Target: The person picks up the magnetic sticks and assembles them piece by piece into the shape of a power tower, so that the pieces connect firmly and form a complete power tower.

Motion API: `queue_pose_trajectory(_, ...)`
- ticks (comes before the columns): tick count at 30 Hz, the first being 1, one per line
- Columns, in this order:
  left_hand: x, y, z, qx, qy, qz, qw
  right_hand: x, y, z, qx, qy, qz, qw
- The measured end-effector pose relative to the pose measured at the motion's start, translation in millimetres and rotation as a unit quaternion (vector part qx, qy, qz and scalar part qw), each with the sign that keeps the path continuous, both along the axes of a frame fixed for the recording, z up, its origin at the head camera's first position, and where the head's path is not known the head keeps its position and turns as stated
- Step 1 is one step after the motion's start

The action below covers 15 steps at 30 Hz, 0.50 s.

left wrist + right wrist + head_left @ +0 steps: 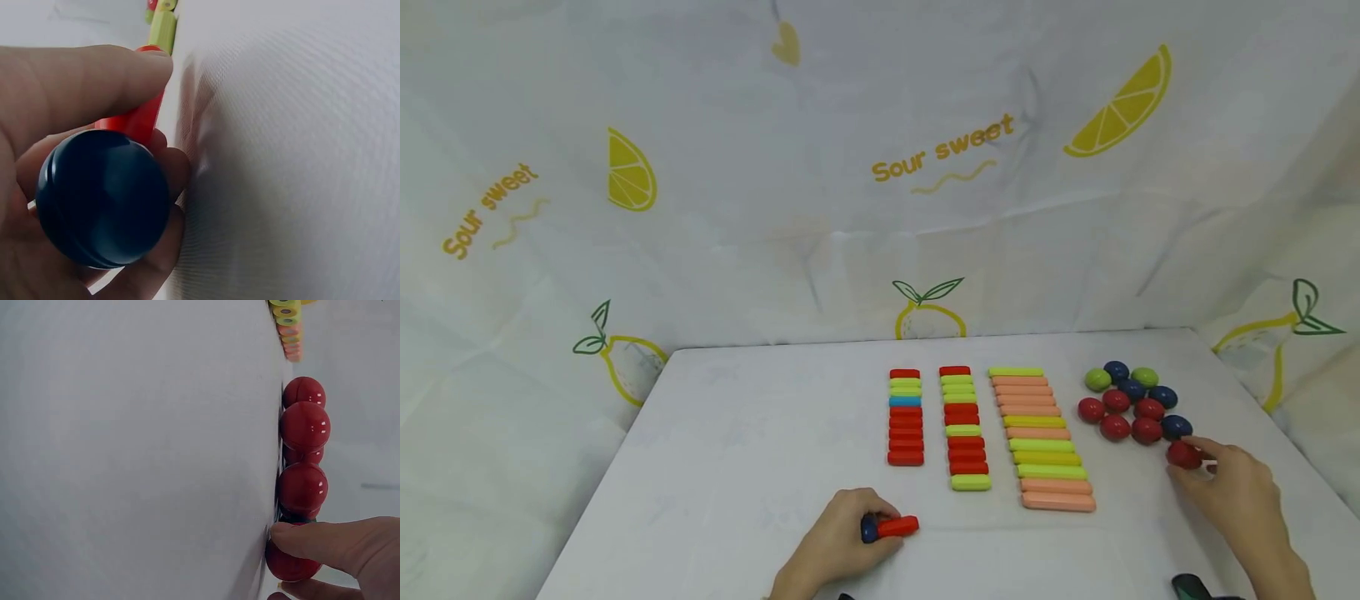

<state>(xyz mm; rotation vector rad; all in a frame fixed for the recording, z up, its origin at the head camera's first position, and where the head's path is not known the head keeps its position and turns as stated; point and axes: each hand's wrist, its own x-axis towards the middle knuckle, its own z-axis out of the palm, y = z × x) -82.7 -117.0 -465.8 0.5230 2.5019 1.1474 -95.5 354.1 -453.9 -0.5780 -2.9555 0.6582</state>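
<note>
My left hand (850,533), near the front middle of the table, grips a short red stick (898,526) between thumb and fingers. A dark blue ball (103,199) with a seam sits at the stick's near end inside the same grip; whether the two are joined cannot be told. At the right my right hand (1240,492) pinches a glossy red ball (1184,455) low at the table, thumb on one side and fingers on the other. Just beyond it lies a cluster of red balls (1146,430), blue balls (1163,397) and green balls (1097,380). A bit of red shows below that hand.
Short red, lime and blue sticks lie in two columns (906,422) (966,443) mid-table. Longer peach, yellow and lime sticks form a third column (1045,446). A dark object (1191,587) shows at the front edge. A lemon-printed white cloth (820,250) hangs behind the table.
</note>
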Motion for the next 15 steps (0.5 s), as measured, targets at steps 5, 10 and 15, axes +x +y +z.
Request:
queue_pose_trajectory(5,0.5,1.4,0.6,-0.003,-0.004,0.003,1.0000,4.0,-3,3.8,-0.016,-0.023,-0.012,0.9995)
queue_pose_trajectory(10,-0.3,2.4,0.3,0.006,0.006,0.007,0.9999,9.6,-29,21.1,-0.026,0.064,0.051,0.9963)
queue_pose_trajectory(15,-1.4,4.4,-0.2,0.031,0.032,0.004,0.9990,12.7,-78,43.5,-0.096,0.079,0.139,0.9824)
